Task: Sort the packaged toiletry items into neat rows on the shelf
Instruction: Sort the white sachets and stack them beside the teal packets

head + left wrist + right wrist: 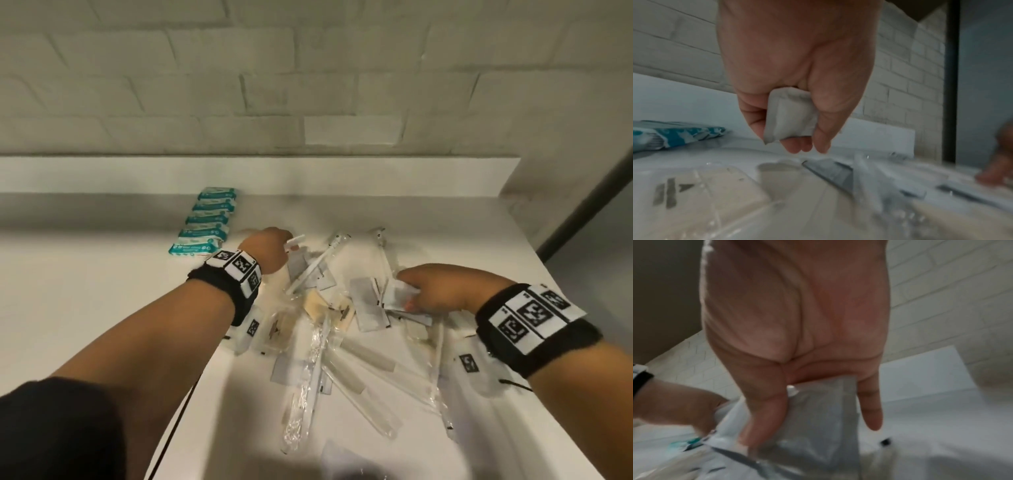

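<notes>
Already your left hand (793, 78) has a small white sachet (790, 113) curled in its fingers, lifted just above the heap's far left edge; the teal packet row (205, 222) runs front-to-back just to its left, toward the shelf's (102, 308) back edge. Your right hand (442, 291), farther from that row, pinches a grey sachet (818, 418) at the heap's right side.

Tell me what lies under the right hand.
The right hand holds grey flat sachets, thumb curled over one. More sachets and clear wrapped items lie under it on the white shelf; directly beneath the palm is hidden.
</notes>
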`<state>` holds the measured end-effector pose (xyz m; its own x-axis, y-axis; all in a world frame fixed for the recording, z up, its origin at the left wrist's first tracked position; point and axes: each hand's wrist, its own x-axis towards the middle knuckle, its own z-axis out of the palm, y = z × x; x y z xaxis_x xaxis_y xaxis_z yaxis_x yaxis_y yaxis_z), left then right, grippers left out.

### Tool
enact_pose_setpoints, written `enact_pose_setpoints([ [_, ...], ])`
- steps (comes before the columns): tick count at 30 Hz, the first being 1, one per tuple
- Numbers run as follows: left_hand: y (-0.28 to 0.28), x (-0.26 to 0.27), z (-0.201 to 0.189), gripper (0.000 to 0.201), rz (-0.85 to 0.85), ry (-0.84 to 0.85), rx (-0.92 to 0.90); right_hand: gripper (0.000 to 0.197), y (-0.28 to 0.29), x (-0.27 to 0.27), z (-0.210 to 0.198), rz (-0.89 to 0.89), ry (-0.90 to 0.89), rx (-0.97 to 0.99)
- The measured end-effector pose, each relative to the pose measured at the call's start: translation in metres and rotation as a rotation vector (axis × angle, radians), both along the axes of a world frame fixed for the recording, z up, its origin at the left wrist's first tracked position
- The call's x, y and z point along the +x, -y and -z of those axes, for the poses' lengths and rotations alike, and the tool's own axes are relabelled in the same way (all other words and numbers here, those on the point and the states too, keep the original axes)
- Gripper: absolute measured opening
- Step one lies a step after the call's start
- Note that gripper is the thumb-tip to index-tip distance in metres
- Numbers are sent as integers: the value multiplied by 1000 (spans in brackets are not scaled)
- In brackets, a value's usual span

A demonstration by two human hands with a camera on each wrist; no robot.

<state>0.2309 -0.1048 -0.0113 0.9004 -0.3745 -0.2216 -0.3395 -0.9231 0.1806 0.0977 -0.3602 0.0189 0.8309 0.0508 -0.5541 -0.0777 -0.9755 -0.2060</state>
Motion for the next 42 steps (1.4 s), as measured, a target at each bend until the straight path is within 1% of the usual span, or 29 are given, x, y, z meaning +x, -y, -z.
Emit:
enact_pose_setpoints([
  [2, 6, 0, 2, 46, 107, -35, 53, 28, 6, 4, -6, 36, 57, -18],
  [5, 16, -4, 5, 53, 225, -77, 76, 29, 5, 13, -9, 68, 115, -12],
  [7, 22, -6, 9, 59, 241, -57, 107, 37, -1, 20, -5, 106, 100, 11],
  [8, 25, -8, 9, 63, 232, -37, 146, 45, -5, 24, -2, 145, 81, 43],
  [10, 28, -10, 9, 64, 198, -25, 219, 58, -20, 29, 2, 298, 10, 151],
  [11, 31, -11, 8, 62, 185, -47, 245, 58, -28, 31, 3, 348, -22, 170],
  [12, 32, -12, 7, 61, 175, -83, 262, 53, -36, 32, 4, 342, -31, 143],
  [13, 33, -14, 6, 62, 176, -108, 275, 49, -43, 33, 7, 302, -35, 70],
  [14, 33, -16, 6, 64, 182, -123, 281, 48, -48, 33, 12, 270, -26, -1],
  [16, 30, -23, 7, 69, 208, -130, 263, 56, -57, 32, 21, 245, 0, -98],
  [17, 29, -26, 8, 72, 218, -133, 247, 58, -58, 32, 27, 248, 6, -117],
  [19, 24, -33, 11, 76, 225, -127, 229, 54, -60, 31, 30, 226, 6, -161],
  [22, 17, -42, 12, 71, 192, -102, 227, 50, -59, 26, 30, 192, 26, -204],
  [25, 12, -49, 9, 71, 168, -140, 246, 38, -54, 19, 31, 240, 136, -113],
  [27, 9, -53, 7, 70, 153, -160, 264, 38, -48, 14, 29, 303, 233, 17],
  [29, 6, -56, 8, 70, 106, -181, 234, 39, -44, 6, 21, 384, 309, 168],
  [31, 5, -61, 9, 70, 56, -211, 199, 36, -41, -2, 14, 464, 350, 299],
  [33, 5, -66, 9, 67, 3, -237, 181, 37, -38, -11, 11, 501, 367, 368],
  [35, 2, -69, 7, 58, -74, -200, 112, 38, -34, -20, 8, 525, 400, 435],
  [37, -3, -72, 0, 49, -188, -81, -29, 33, -30, -28, 2, 555, 432, 547],
  [38, -5, -75, -7, 42, -247, -8, -155, 30, -27, -33, -3, 566, 445, 609],
  [40, -3, -86, -22, 26, -340, 91, -509, 27, -28, -41, -9, 572, 471, 753],
  [41, 0, -94, -31, 18, -366, 71, -719, 26, -30, -46, -13, 564, 486, 848],
  [42, 6, -104, -39, 14, -366, -20, -934, 25, -35, -50, -18, 561, 495, 956],
])
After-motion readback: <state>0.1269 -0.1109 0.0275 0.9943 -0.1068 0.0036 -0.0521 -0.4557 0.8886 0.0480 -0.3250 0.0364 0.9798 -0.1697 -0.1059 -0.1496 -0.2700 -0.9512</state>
